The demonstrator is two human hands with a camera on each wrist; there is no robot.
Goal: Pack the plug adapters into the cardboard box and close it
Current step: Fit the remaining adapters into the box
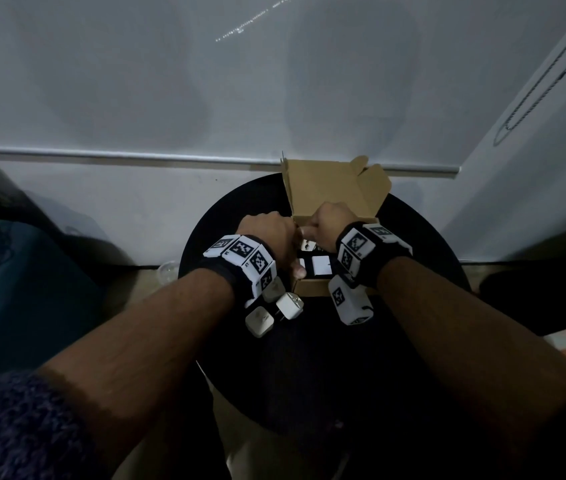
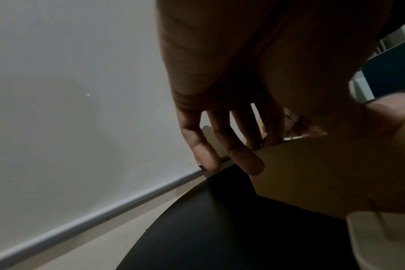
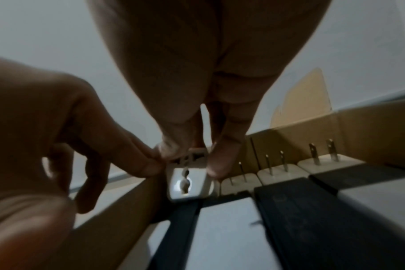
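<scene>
An open cardboard box (image 1: 337, 188) stands on a round black table (image 1: 309, 368), its lid up at the back. My right hand (image 1: 312, 230) reaches into the box's far left corner and pinches a white plug adapter (image 3: 187, 182) between thumb and finger. Beside it stands a row of white adapters (image 3: 278, 175), prongs up, on black and white flat items. My left hand (image 1: 271, 233) holds the box's left wall (image 2: 312, 173), fingers outside and thumb at the near corner. Three loose adapters (image 1: 290, 305) lie on the table by my left wrist.
A white wall with a rail runs close behind the table. The loose adapters sit just in front of the box's near left corner. A dark blue object (image 1: 14, 289) fills the floor to the left. One adapter (image 2: 382, 237) lies right under my left wrist.
</scene>
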